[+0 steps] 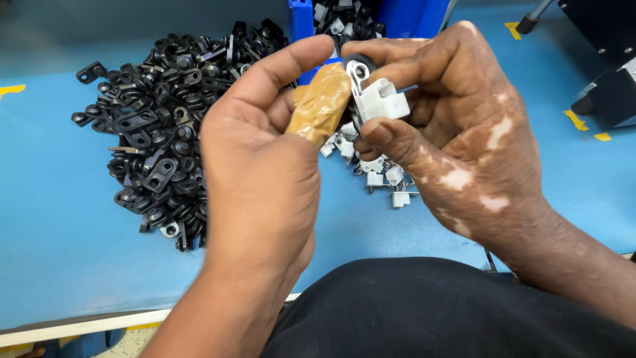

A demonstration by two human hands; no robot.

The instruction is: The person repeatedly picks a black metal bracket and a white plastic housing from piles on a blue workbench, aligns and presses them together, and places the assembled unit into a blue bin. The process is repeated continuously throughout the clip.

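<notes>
My two hands meet above the blue table, just in front of me. My right hand pinches a small white plastic clip between thumb and fingers; a black ring-shaped clamp with a metal eyelet sits against its top. My left hand presses against the same parts, its thumb wrapped in tan tape and its forefinger arched over the top. A big heap of black clamps lies to the left of my left hand. A small scatter of white clips lies under my right hand.
A blue bin holding mixed black and white parts stands at the back centre. Dark machine parts sit at the far right, with yellow tape marks on the table nearby. The table's pale front edge runs along the bottom left.
</notes>
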